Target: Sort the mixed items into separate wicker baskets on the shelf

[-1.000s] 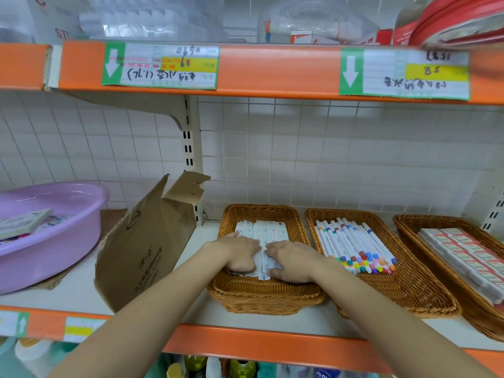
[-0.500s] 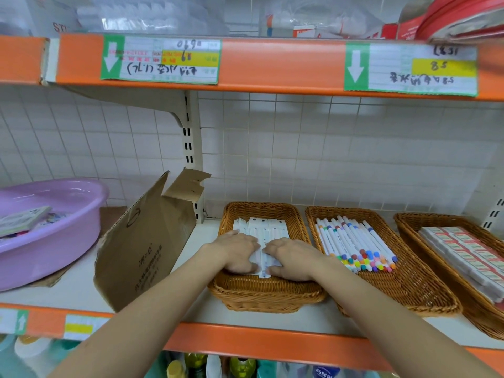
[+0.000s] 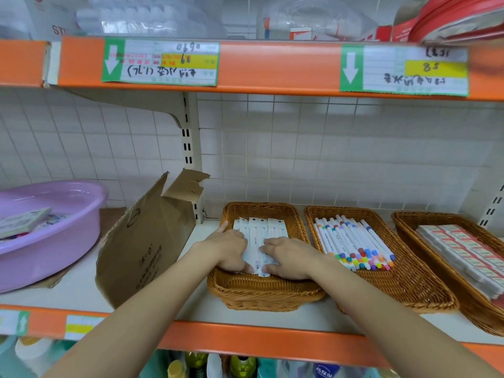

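I am tidying the white packs (image 3: 255, 236) in the left basket (image 3: 261, 293). My left hand (image 3: 229, 249) and right hand (image 3: 290, 257) press on them, fingers bent, gripping nothing. Next, I think, I reach to the purple basin (image 3: 54, 236) for more items.

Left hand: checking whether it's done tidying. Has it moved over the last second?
No. The left hand stays on the white packets in the leftmost wicker basket; only the camera shifted.
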Demonstrator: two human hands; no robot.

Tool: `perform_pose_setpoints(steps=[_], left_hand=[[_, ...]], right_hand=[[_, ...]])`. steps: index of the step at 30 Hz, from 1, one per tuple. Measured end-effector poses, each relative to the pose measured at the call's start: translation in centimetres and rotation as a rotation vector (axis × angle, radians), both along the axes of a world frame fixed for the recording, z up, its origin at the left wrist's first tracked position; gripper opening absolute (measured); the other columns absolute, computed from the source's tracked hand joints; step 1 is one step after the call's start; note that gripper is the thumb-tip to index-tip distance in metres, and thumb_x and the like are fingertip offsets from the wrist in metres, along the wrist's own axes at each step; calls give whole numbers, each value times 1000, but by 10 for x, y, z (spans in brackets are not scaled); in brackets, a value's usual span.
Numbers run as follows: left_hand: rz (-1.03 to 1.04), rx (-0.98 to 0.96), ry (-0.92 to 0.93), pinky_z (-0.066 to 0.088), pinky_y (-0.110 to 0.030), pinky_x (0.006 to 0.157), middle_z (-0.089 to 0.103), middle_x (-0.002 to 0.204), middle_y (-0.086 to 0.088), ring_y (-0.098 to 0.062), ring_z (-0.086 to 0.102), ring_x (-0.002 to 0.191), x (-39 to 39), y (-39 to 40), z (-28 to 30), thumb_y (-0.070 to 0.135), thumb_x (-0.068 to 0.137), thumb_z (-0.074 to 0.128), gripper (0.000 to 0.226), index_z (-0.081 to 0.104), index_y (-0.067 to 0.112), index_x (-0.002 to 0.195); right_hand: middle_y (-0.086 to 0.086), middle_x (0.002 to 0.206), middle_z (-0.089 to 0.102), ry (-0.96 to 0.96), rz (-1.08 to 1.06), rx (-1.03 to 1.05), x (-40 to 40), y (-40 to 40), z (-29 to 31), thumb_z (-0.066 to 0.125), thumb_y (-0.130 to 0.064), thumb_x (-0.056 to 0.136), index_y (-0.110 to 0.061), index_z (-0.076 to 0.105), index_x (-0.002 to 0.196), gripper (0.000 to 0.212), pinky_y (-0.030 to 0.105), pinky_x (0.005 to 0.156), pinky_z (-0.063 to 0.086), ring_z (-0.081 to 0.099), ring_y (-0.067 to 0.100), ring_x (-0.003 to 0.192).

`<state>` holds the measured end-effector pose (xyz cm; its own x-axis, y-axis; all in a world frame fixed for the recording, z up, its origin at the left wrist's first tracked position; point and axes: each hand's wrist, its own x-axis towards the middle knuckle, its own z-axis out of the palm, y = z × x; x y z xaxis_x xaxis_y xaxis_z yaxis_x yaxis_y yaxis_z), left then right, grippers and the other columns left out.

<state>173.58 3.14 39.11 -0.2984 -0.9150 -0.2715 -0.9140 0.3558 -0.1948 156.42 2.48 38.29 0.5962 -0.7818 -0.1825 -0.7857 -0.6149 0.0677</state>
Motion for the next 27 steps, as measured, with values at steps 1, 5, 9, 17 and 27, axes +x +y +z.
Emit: perform_pose_setpoints(steps=[1,5,9,17,27], left_hand=[[2,8,0,-7,-46,119,31,154,-10,-23,21,144,1,-1,-1,63,90,45,80,34,7,146],[8,5,0,-6,-46,118,35,151,-8,-23,26,142,0,-2,-4,60,88,52,77,36,10,145],[15,-19,16,-6,-45,119,25,156,-8,-23,21,145,-3,1,-5,54,89,56,79,29,9,148],[6,-2,34,-11,-40,117,11,161,-7,-19,9,148,3,2,-1,59,92,45,83,19,8,152],[-29,28,49,1,-43,119,53,133,-5,-23,41,131,9,-3,3,60,85,56,71,48,11,137]], right_hand=[[3,160,19,8,-3,2,1,0,0,42,-47,99,-20,25,152,62,38,116,25,24,23,144],[2,159,23,20,-11,17,1,-1,-1,45,-45,98,-20,28,151,61,40,115,27,27,23,143],[2,158,25,10,-6,16,0,-1,-2,47,-44,98,-20,30,150,60,40,115,29,28,22,143],[1,158,25,-8,-1,-7,-3,0,3,48,-49,96,-19,28,151,66,39,114,29,30,22,142],[3,149,41,44,-31,11,-19,-2,11,59,-42,92,-17,38,146,63,41,110,35,39,25,135]])
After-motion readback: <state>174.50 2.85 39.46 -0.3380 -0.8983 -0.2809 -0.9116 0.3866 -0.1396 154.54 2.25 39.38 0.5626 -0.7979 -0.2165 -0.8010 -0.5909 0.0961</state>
